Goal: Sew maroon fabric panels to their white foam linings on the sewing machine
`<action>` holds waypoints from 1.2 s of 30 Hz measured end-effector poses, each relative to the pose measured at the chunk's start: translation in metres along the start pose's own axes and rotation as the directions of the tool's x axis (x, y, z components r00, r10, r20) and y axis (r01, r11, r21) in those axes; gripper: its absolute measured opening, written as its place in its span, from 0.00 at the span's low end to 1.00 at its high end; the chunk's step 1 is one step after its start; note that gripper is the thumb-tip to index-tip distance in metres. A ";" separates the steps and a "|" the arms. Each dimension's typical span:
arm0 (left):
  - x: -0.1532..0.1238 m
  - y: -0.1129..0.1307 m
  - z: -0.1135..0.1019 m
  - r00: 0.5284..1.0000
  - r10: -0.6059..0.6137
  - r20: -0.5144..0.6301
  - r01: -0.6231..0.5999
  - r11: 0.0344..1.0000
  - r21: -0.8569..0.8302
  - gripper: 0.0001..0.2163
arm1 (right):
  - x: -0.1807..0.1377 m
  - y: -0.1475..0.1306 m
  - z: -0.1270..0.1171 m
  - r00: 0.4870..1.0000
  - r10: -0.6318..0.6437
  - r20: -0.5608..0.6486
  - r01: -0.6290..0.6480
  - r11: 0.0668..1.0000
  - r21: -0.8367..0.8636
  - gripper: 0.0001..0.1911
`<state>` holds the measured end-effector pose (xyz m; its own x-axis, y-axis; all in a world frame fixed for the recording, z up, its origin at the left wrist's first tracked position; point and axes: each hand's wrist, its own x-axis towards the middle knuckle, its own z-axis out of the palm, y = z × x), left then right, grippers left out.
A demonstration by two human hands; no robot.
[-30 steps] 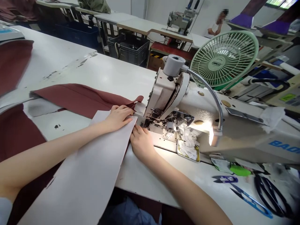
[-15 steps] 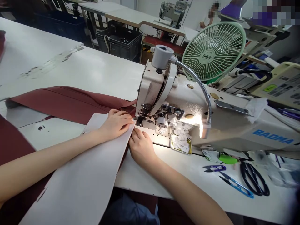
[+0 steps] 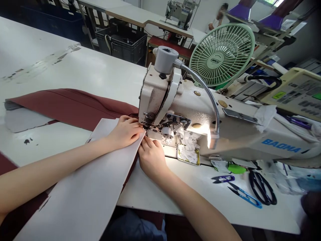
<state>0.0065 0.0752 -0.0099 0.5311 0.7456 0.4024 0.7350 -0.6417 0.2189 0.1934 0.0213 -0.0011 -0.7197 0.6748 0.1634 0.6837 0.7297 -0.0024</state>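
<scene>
A long pale fabric strip (image 3: 82, 180) lies over maroon cloth (image 3: 70, 107) and runs up to the presser foot (image 3: 147, 124) of a white BAOMA industrial sewing machine (image 3: 190, 113). My left hand (image 3: 125, 132) presses on top of the strip, its fingertips close to the foot. My right hand (image 3: 151, 159) sits just beyond the strip's long edge, its fingers curled against that edge near the needle plate. The needle area is partly hidden by my fingers and the machine head.
A green fan (image 3: 222, 55) stands behind the machine, with a gooseneck lamp (image 3: 213, 134) on its arm. On the white table (image 3: 75, 70) to the right lie blue thread snips (image 3: 244, 197), black-handled scissors (image 3: 262, 189), and a small tray (image 3: 188, 154) of white scraps.
The whole view has swung, so the machine sits further left and higher in the picture. Both hands remain on the strip by the presser foot.
</scene>
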 end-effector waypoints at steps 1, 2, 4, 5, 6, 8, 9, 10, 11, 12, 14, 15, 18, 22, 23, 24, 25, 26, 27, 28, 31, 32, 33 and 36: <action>0.001 0.001 0.000 1.000 0.005 -0.004 -0.005 1.000 0.005 0.12 | -0.001 0.000 0.000 1.000 0.005 0.006 -0.005 1.000 0.001 0.11; 0.001 0.001 0.001 1.000 0.006 -0.008 -0.006 1.000 0.009 0.12 | -0.002 0.000 -0.001 1.000 0.007 0.012 -0.007 1.000 0.001 0.11; 0.000 0.002 0.000 1.000 0.004 -0.011 -0.004 1.000 0.014 0.11 | -0.002 -0.001 -0.001 1.000 0.008 0.016 -0.008 1.000 -0.004 0.11; 0.000 0.003 -0.001 1.000 0.000 -0.008 0.000 1.000 0.015 0.11 | -0.002 -0.001 -0.001 1.000 0.007 0.013 -0.007 1.000 -0.008 0.11; 0.000 0.003 -0.001 1.000 -0.008 0.000 0.008 1.000 0.017 0.11 | -0.002 -0.002 0.000 1.000 0.008 0.008 -0.007 1.000 -0.012 0.11; 0.000 0.003 -0.002 0.999 -0.027 0.018 0.027 0.999 0.019 0.10 | -0.002 -0.002 0.001 1.000 0.009 -0.003 -0.009 1.000 -0.011 0.12; 0.001 0.003 -0.002 0.999 -0.038 0.023 0.037 0.999 0.019 0.09 | -0.001 -0.002 0.001 1.000 0.008 -0.007 -0.008 1.000 -0.006 0.12; 0.002 0.002 -0.002 0.999 -0.043 0.026 0.043 0.999 0.017 0.09 | -0.001 -0.001 0.002 1.000 0.009 -0.009 -0.009 1.000 0.001 0.12; 0.004 0.002 -0.001 0.999 -0.047 0.027 0.046 0.999 0.018 0.09 | 0.000 0.000 0.002 1.000 0.011 -0.010 -0.011 1.000 0.007 0.12; 0.006 0.002 -0.001 0.998 -0.051 0.025 0.050 0.999 0.019 0.09 | 0.000 0.001 0.003 1.000 0.014 -0.010 -0.014 1.000 0.012 0.12; 0.009 0.001 -0.001 0.998 -0.061 0.030 0.060 0.998 0.023 0.10 | 0.000 0.002 0.005 1.000 0.020 -0.012 -0.020 1.000 0.013 0.12; 0.010 0.001 -0.001 0.997 -0.066 0.034 0.065 0.998 0.021 0.10 | 0.000 0.002 0.005 1.000 0.021 -0.018 -0.021 1.000 0.007 0.12; 0.005 0.003 -0.005 0.996 -0.055 0.063 0.056 0.998 -0.011 0.11 | -0.005 -0.005 0.004 0.999 -0.005 -0.032 0.004 1.000 -0.014 0.12; -0.017 0.008 -0.013 0.997 -0.007 0.071 0.011 0.999 -0.045 0.15 | -0.014 -0.022 -0.001 0.996 -0.093 0.001 0.093 0.996 0.002 0.10; -0.022 0.008 -0.014 0.997 0.006 0.073 -0.002 0.998 -0.055 0.16 | -0.016 -0.025 -0.002 0.994 -0.105 0.010 0.105 0.994 0.003 0.10; -0.026 0.008 -0.015 0.997 0.020 0.080 -0.015 0.998 -0.067 0.16 | -0.017 -0.028 -0.003 0.994 -0.112 0.016 0.112 0.994 0.002 0.10; -0.028 0.007 -0.016 0.995 0.036 0.091 -0.029 0.997 -0.076 0.16 | -0.018 -0.030 -0.004 0.993 -0.119 0.020 0.119 0.993 -0.002 0.10; -0.029 0.006 -0.015 0.994 0.050 0.101 -0.042 0.996 -0.082 0.16 | -0.018 -0.031 -0.004 0.992 -0.123 0.022 0.124 0.992 -0.010 0.10; -0.029 0.005 -0.015 0.992 0.062 0.109 -0.053 0.995 -0.083 0.16 | -0.018 -0.031 -0.005 0.991 -0.129 0.020 0.129 0.991 -0.020 0.10; -0.028 0.003 -0.013 0.991 0.072 0.115 -0.062 0.995 -0.082 0.16 | -0.018 -0.031 -0.005 0.991 -0.133 0.014 0.134 0.990 -0.033 0.11; -0.022 -0.001 -0.009 0.992 0.070 0.104 -0.062 0.995 -0.078 0.16 | -0.018 -0.029 -0.004 0.989 -0.147 0.013 0.148 0.986 -0.073 0.12; -0.019 -0.003 -0.007 0.993 0.063 0.099 -0.056 0.996 -0.073 0.17 | -0.018 -0.028 -0.004 0.988 -0.150 0.021 0.152 0.986 -0.073 0.12; -0.017 -0.004 -0.006 0.994 0.056 0.095 -0.050 0.997 -0.065 0.17 | -0.018 -0.027 -0.004 0.988 -0.150 0.032 0.152 0.986 -0.065 0.12; -0.011 -0.007 -0.003 0.994 0.045 0.098 -0.042 0.999 -0.034 0.17 | -0.020 -0.023 -0.005 0.990 -0.133 0.035 0.135 0.990 -0.035 0.11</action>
<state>-0.0059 0.0711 -0.0135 0.6023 0.7301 0.3230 0.6974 -0.6780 0.2322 0.1932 -0.0094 0.0005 -0.8082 0.5748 0.1280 0.5845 0.8096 0.0543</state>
